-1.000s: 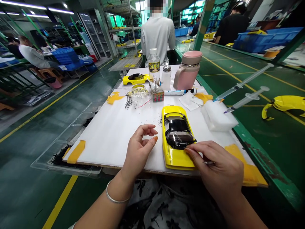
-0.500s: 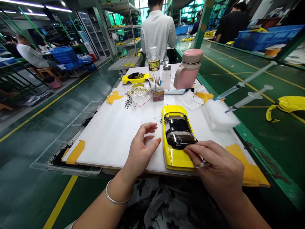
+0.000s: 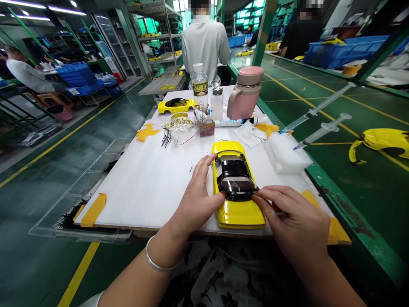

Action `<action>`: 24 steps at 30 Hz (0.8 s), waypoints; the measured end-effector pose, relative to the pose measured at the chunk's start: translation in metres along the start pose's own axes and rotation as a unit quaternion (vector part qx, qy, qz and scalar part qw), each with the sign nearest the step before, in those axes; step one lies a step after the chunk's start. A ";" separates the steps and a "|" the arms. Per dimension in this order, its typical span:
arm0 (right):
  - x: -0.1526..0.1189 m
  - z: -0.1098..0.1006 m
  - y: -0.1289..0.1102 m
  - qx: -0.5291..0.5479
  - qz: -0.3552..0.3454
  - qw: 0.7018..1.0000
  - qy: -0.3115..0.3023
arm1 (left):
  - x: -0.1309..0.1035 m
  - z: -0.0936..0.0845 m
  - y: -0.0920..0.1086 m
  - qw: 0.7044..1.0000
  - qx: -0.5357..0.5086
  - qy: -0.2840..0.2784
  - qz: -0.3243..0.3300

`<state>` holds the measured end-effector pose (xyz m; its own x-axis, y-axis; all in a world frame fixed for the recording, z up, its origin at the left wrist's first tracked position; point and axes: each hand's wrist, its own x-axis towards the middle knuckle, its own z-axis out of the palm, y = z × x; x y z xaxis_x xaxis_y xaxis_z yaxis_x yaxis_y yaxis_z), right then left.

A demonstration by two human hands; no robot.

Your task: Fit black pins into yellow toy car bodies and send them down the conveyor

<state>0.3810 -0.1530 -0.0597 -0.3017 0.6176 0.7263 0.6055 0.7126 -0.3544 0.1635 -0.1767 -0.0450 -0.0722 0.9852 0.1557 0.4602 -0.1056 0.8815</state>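
Observation:
A yellow model car body [image 3: 241, 214] with a black roof and a clear windscreen [image 3: 238, 184] lies in front of me on the white board. Along its left side rests my left hand [image 3: 198, 194], fingers stretched and apart, its thumb touching the body beside the windscreen's lower corner. My right hand [image 3: 292, 217] is closed in a pinch, fingertips at the windscreen's lower right corner. A thin shiny metal tool [image 3: 277, 213] shows partly between its fingers; the rest is hidden. Anything small at the fingertips cannot be made out.
Behind the car stand a small box [image 3: 206, 128], a bottle [image 3: 200, 87], a glass jar [image 3: 217, 102] and a pink flask [image 3: 246, 94]. Two syringes [image 3: 322, 130] stick in white foam [image 3: 286, 155]. Another yellow body [image 3: 175, 105] and black sprue bits [image 3: 166, 137] lie farther left.
My left hand has moved right and now touches the car's left side. My right hand's fingertips have shifted up slightly to the windscreen's corner. The view has turned a little.

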 end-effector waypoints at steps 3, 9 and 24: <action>-0.003 -0.010 0.007 -0.017 0.034 0.999 0.015 | 0.001 0.002 0.000 1.000 -0.006 0.003 0.001; -0.012 -0.015 0.010 0.006 0.001 1.000 -0.020 | 0.002 0.005 -0.003 1.000 -0.023 0.011 0.006; -0.008 -0.010 0.019 0.082 0.141 0.981 -0.106 | -0.004 0.010 -0.007 0.992 -0.122 0.029 -0.010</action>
<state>0.4023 -0.1481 -0.0666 -0.2953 0.8412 0.4531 0.5662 0.5360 -0.6262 0.1697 -0.1784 -0.0563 -0.1337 0.9786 0.1563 0.2316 -0.1224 0.9651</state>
